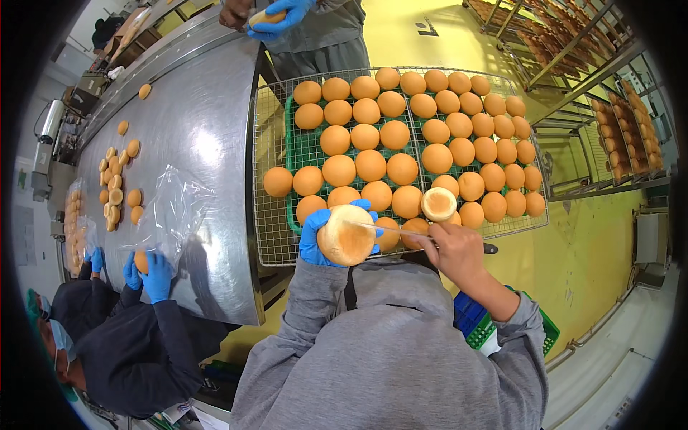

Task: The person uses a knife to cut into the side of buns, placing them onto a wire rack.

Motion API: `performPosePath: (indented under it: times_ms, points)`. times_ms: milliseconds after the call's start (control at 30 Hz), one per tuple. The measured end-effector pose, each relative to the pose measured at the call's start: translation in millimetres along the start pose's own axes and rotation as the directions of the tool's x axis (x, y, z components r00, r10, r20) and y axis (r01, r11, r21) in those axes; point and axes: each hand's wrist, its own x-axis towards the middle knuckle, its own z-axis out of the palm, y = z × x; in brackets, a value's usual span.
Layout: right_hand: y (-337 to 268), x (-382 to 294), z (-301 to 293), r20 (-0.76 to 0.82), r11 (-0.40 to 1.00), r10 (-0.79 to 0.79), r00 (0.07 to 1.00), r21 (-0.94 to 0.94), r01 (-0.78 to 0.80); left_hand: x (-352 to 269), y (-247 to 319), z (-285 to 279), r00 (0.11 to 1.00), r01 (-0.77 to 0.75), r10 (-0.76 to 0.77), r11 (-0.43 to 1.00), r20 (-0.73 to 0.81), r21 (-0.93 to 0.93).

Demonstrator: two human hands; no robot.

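Observation:
My left hand (314,239), in a blue glove, grips a round bun (346,244) with its pale, browned underside facing up. My bare right hand (457,250) holds a knife by its dark handle (489,249). The thin knife blade (395,230) reaches left across the bun's face; whether it cuts in, I cannot tell. Just beyond both hands lies a wire rack (269,226) with rows of golden-brown buns (371,165), mostly domed side up. One upturned bun (439,204) rests on others near my right hand.
A steel table (226,107) on the left bears loose buns (114,183) and a clear plastic bag (174,199). Co-workers' gloved hands (153,274) hold a bun there. Across the rack, another person's gloved hand (279,19) holds a bun. Trolleys of buns (618,131) stand right; crates (478,328) sit below.

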Motion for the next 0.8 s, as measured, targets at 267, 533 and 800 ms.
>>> performPosePath:
  times_ms: [267,533,800]
  points:
    - [-5.0,1.0,-1.0,-0.003,0.997,-0.06,0.998,0.048,0.06,-1.2,-5.6,7.1,0.979,-0.102,0.112,0.993,-0.168,0.066]
    - [-10.4,0.3,-1.8,-0.008,0.995,-0.043,0.999,0.086,0.043,3.9,-3.1,5.2,0.973,-0.126,0.128,0.992,-0.194,0.022]
    - [-8.6,0.0,4.4,0.002,0.994,-0.019,1.0,0.112,0.018,7.4,3.0,2.6,0.998,-0.067,0.067,0.997,-0.009,0.048]
